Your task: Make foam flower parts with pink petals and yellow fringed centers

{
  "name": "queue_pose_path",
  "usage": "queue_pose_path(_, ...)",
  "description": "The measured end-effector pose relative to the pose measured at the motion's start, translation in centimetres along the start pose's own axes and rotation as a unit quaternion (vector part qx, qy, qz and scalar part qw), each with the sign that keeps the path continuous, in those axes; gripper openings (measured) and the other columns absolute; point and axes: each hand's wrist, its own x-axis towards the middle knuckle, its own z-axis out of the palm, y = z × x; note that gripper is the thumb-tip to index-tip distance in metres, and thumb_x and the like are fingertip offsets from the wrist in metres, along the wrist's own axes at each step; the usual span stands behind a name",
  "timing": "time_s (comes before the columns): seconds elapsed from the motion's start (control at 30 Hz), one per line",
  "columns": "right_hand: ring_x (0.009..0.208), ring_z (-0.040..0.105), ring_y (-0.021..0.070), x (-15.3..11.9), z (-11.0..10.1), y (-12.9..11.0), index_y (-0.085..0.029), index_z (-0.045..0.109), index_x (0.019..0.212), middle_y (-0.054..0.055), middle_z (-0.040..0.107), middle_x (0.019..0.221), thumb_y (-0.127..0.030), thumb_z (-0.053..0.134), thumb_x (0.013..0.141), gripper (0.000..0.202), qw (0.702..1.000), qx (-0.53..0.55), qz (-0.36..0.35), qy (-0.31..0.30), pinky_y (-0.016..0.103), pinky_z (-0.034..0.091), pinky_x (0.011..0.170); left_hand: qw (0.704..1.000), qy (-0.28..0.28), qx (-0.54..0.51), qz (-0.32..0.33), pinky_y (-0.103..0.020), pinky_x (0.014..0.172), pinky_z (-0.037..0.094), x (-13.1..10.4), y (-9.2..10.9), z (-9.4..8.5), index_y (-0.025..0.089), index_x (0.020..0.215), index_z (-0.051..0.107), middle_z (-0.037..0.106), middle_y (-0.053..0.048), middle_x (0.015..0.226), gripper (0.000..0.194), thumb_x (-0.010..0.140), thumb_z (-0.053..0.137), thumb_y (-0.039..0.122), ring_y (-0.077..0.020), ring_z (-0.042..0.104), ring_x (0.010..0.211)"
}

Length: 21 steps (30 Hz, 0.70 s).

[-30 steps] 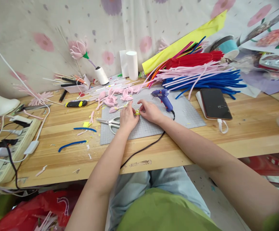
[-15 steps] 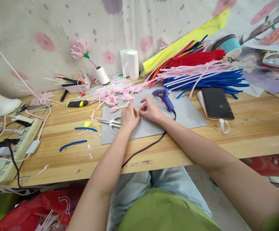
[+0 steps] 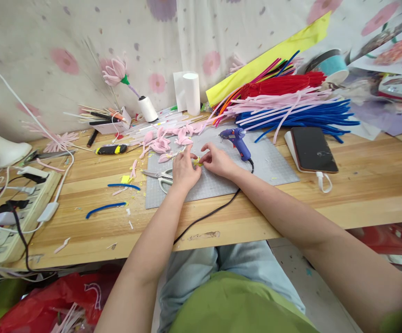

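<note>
Over the grey cutting mat (image 3: 273, 169), my left hand (image 3: 186, 171) and my right hand (image 3: 216, 161) meet at a small yellow piece (image 3: 197, 162). Both hands have their fingers bent around it, and its shape is partly hidden. Scissors (image 3: 161, 178) lie beside my left hand, one handle loop partly covered by it. Pink fuzzy petals (image 3: 161, 143) are heaped just beyond my left hand. A purple glue gun (image 3: 236, 142) rests on the mat to the right, past my right hand.
Blue (image 3: 298, 118), pink and red stem bundles lie at the back right, near a phone (image 3: 313, 149). A black-yellow cutter (image 3: 111, 149), blue stem pieces (image 3: 106, 209) and scraps are on the left. A power strip (image 3: 24, 217) sits far left; a black cable (image 3: 206, 215) crosses the front.
The fingers of my left hand have spread slightly and shifted a little left. My right hand has moved slightly left, and more of the yellow piece shows. The scissors have slid slightly.
</note>
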Motion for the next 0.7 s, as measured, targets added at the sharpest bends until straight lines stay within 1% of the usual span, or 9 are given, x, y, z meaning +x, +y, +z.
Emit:
queue_pose_path(0.17,0.082,0.068,0.0152,0.0,-0.2,0.0,-0.02,0.044,0.102,0.001,0.074,0.082,-0.002,0.051,0.066,0.041,1.0,-0.003,0.008,-0.005,0.026,0.046,0.077,0.998,-0.035,0.051,0.015,-0.039,0.098,0.036,-0.1,0.3,-0.3,0.018,0.135,0.036,0.069,-0.004,0.097,0.064,0.073,0.053,0.011,-0.023,0.053,0.109)
queue_pose_path(0.3,0.082,0.068,0.0149,0.0,-0.4,-0.1,-0.02,0.045,0.102,0.001,0.074,0.085,-0.002,0.051,0.066,0.04,1.0,-0.003,0.008,-0.013,0.026,0.046,0.077,0.992,-0.061,0.103,0.034,-0.04,0.097,0.036,-0.2,0.3,-0.4,0.016,0.134,0.039,0.067,-0.009,0.102,0.061,0.075,0.051,0.012,-0.0251,0.052,0.11)
queue_pose_path(0.4,0.082,0.068,0.0155,0.0,-0.7,-0.1,-0.02,0.048,0.096,0.001,0.074,0.083,-0.004,0.052,0.067,0.033,1.0,-0.009,0.0,-0.018,0.026,0.046,0.076,0.987,-0.075,0.137,0.034,-0.04,0.096,0.037,-0.3,0.4,-0.6,0.013,0.134,0.041,0.065,-0.012,0.105,0.061,0.074,0.051,0.013,-0.0261,0.054,0.108)
queue_pose_path(0.47,0.08,0.068,0.0158,0.1,-0.9,0.0,-0.02,0.049,0.088,0.001,0.073,0.081,-0.005,0.052,0.068,0.025,1.0,0.002,0.0,-0.003,0.026,0.046,0.073,0.985,-0.085,0.146,0.031,-0.04,0.096,0.037,-0.3,0.5,-0.7,0.012,0.135,0.04,0.065,-0.013,0.104,0.062,0.074,0.051,0.013,-0.0261,0.054,0.108)
queue_pose_path(0.53,0.078,0.067,0.0154,0.3,-1.1,0.2,-0.02,0.049,0.086,0.002,0.072,0.081,-0.005,0.051,0.068,0.023,0.999,0.026,0.007,0.03,0.026,0.047,0.072,0.984,-0.096,0.143,0.036,-0.039,0.095,0.037,-0.4,0.7,-0.9,0.013,0.136,0.037,0.066,-0.011,0.102,0.064,0.074,0.051,0.012,-0.0261,0.053,0.108)
queue_pose_path(0.63,0.08,0.066,0.0147,0.8,-0.9,0.6,-0.02,0.049,0.091,0.003,0.071,0.087,-0.004,0.048,0.07,0.026,0.997,0.043,0.014,0.065,0.027,0.047,0.073,0.986,-0.101,0.127,0.043,-0.04,0.094,0.036,-0.4,0.7,-0.9,0.015,0.137,0.035,0.068,-0.01,0.1,0.067,0.073,0.051,0.01,-0.027,0.052,0.109)
queue_pose_path(0.7,0.082,0.065,0.0147,1.3,-0.3,0.8,-0.019,0.049,0.095,0.004,0.071,0.092,-0.006,0.049,0.073,0.025,0.997,0.039,0.019,0.06,0.028,0.047,0.074,0.987,-0.1,0.116,0.042,-0.041,0.094,0.036,-0.4,0.6,-0.9,0.015,0.137,0.035,0.068,-0.01,0.1,0.067,0.072,0.051,0.009,-0.0276,0.052,0.108)
